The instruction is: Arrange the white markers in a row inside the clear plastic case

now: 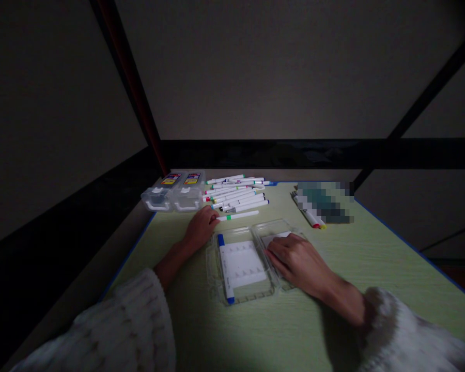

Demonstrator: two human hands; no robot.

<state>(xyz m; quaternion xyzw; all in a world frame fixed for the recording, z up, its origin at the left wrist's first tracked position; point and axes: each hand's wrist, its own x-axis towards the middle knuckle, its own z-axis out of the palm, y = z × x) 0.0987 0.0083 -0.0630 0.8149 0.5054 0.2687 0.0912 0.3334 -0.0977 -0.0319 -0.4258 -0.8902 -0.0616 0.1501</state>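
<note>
My left hand is closed in a pinch on the end of a white marker with a green band, which lies nearly level just behind the open case. A clear plastic case lies unfolded on the table, with a white slotted insert in its left half. One white marker with blue ends rests along the left side of that half. On the right half, my right hand is closed with bent fingers against the lid near the hinge; its fingertips are partly hidden.
Several white markers lie in a loose pile at the back. Two clear cases with handles stand at the back left. Two markers with red and yellow tips lie at the right beside a blurred greenish object. The table has blue edges.
</note>
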